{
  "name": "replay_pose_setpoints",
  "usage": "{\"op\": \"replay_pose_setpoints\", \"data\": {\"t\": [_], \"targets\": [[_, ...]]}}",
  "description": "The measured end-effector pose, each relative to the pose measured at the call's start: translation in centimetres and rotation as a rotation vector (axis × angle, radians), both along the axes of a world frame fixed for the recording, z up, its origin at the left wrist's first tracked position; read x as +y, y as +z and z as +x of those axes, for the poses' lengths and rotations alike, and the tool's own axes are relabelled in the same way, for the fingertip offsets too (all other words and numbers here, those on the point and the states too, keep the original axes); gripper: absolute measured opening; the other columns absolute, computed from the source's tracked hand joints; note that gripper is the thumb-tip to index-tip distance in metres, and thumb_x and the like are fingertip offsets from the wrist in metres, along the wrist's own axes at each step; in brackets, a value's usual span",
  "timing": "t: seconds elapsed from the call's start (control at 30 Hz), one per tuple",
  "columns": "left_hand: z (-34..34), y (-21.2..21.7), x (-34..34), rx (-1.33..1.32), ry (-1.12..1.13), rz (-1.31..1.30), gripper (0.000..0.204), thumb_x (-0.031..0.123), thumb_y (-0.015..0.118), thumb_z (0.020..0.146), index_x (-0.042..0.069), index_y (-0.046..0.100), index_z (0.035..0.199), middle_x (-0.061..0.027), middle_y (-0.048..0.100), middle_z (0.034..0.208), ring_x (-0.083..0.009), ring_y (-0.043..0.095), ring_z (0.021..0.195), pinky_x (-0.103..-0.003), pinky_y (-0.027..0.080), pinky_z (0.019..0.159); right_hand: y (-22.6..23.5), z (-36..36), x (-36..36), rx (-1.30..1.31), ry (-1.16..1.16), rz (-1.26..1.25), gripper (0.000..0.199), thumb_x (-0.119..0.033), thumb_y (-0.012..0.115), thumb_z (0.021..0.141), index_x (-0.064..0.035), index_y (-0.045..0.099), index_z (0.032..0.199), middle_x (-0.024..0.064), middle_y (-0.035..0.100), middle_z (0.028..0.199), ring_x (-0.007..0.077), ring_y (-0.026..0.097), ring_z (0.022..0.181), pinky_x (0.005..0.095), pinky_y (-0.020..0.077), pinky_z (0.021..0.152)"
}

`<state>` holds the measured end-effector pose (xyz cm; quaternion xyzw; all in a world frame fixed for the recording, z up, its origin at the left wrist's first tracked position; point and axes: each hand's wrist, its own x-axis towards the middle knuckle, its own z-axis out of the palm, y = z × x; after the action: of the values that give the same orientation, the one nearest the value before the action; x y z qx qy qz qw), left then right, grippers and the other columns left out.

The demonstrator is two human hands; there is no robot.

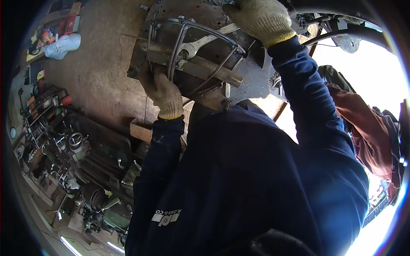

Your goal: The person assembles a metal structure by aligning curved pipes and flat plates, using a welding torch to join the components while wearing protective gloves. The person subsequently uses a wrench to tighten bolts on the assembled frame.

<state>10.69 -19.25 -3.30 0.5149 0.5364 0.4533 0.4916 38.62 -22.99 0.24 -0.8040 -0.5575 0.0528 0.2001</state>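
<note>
Right hand [260, 21]: gloved, far right, closed on wrench [207, 41] handle | Wrench: head leftward, within bent-rod frame [174, 57] over metal plate [255, 83] | Left hand [165, 96]: gloved, nearer, beside frame; fingers partly hidden, grip cannot be told.

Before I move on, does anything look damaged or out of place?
Possibly: a rough dark lump at the near edge of the metal plate, whose face looks smoother. Whether it's damage is unclear.
</note>
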Motion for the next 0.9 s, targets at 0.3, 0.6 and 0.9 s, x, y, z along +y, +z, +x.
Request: {"op": "replay_pose_setpoints", "data": {"t": [0.3,0.6,0.9], "targets": [[-1.3,-1.5,-0.1,0.115,-0.035,0.126,0.048,0.029,0.053,0.106,-0.005,0.050,0.140,-0.0215,0.052,0.137,-0.0350,0.055,0.125,-0.042,0.046,0.107,0.5,-1.4,0.0,0.011,0.032,-0.213,0.040,-0.041,0.061,0.091,-0.0048,0.076,0.089,0.0199,0.073,0.084,0.0386,0.072,0.082,0.0511,0.0562,0.073],[-0.3,-0.6,0.0,0.036,-0.002,-0.018,0.056,0.031,0.056,0.102,-0.005,0.047,0.143,-0.0197,0.054,0.136,-0.0301,0.054,0.124,-0.040,0.043,0.106,3.6,-1.3,13.0,-0.308,0.511,-0.274,0.038,-0.041,0.060,0.096,-0.0076,0.078,0.093,0.0147,0.075,0.091,0.0321,0.072,0.085,0.0476,0.0558,0.079],[-1.0,-1.0,0.3,0.196,-0.084,0.095,0.058,0.029,0.055,0.099,-0.008,0.046,0.142,-0.0201,0.054,0.133,-0.0301,0.053,0.123,-0.041,0.043,0.106,5.8,0.2,13.9,-0.343,0.474,-0.208,0.041,-0.045,0.060,0.097,-0.0092,0.080,0.097,0.0156,0.075,0.094,0.0340,0.071,0.086,0.0469,0.0562,0.079]]}}
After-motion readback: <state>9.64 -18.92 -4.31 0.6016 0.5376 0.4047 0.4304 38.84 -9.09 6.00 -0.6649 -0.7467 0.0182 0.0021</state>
